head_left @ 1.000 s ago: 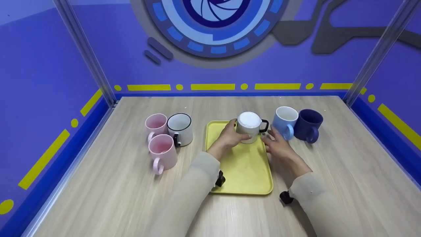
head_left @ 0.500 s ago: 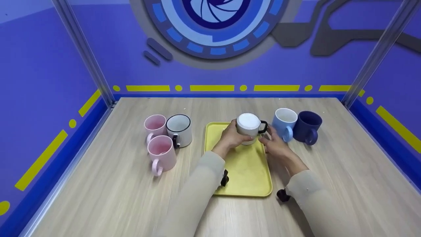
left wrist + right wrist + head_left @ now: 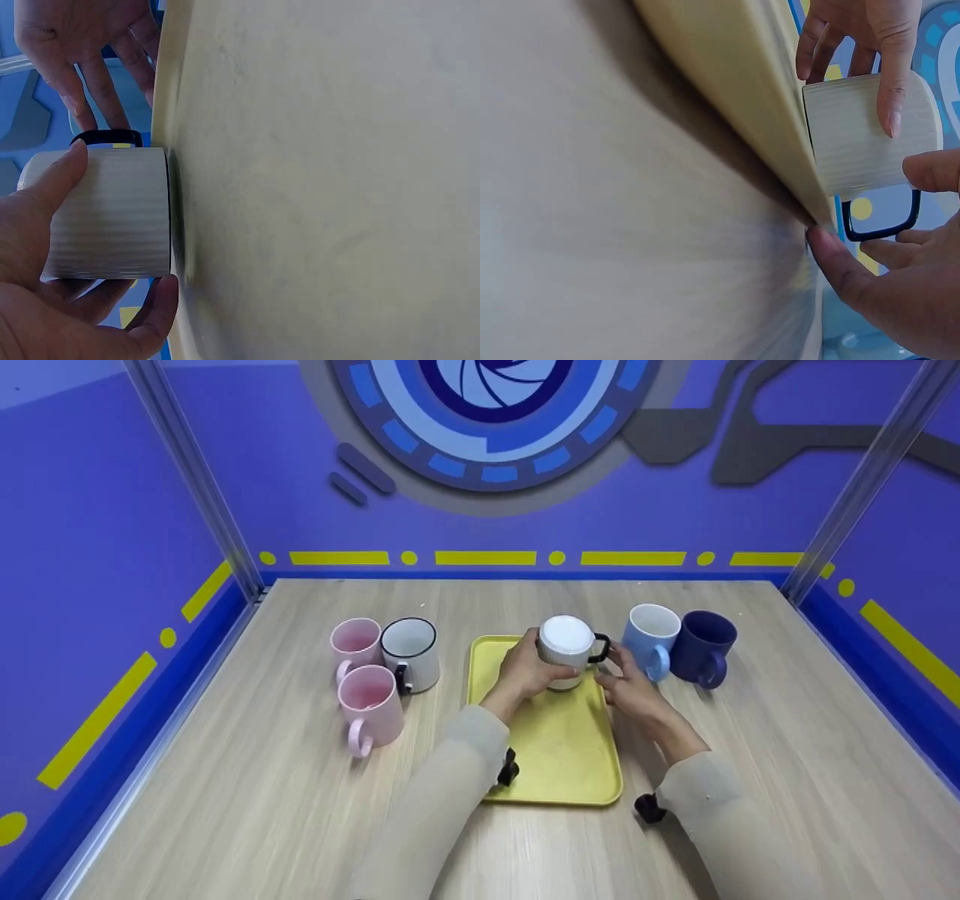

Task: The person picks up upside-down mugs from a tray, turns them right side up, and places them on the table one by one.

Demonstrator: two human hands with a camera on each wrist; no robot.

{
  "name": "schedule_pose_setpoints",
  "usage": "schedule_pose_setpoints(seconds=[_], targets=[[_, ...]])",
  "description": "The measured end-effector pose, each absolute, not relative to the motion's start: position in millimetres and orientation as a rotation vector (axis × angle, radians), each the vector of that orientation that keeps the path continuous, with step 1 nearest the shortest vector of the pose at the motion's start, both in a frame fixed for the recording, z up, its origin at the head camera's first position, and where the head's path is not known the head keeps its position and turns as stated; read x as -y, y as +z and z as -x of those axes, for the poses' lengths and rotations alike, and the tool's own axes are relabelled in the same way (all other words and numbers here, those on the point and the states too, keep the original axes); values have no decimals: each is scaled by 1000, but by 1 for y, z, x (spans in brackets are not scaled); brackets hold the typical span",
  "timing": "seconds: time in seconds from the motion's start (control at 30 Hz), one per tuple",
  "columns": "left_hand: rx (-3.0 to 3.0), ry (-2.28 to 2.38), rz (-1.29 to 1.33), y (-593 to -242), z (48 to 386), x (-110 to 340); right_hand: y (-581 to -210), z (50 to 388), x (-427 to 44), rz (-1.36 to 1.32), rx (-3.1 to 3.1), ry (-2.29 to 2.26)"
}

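An upside-down white ribbed mug with a black handle is at the far right part of the yellow tray. My left hand grips its side, thumb across the front and fingers round the back, as the left wrist view also shows on the mug. Its dark rim faces down, close to the tray; I cannot tell whether it touches. My right hand has its fingers extended beside the black handle, not wrapped round it, with one fingertip near the tray's edge.
Just right of the right hand stand a light blue mug and a navy mug, both upright. Left of the tray are two pink mugs, one in front and one behind, and a white mug with black rim.
My right hand's fingers have come slightly left, nearer the black handle. The left hand keeps its grip, its wrist a little farther right, and the mug has hardly moved.
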State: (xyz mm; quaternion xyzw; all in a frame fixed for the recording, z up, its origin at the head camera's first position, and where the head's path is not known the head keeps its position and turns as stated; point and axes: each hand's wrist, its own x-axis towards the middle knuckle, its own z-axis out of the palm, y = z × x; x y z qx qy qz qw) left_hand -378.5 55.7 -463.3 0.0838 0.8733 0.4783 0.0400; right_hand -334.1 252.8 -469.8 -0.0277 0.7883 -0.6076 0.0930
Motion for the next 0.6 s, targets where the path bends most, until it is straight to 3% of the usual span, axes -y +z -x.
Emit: schedule_pose_setpoints(seconds=[0.6], targets=[[-2670,1457,-339,-450,337,-24,-459,291,-256,206,-2563,-1704]])
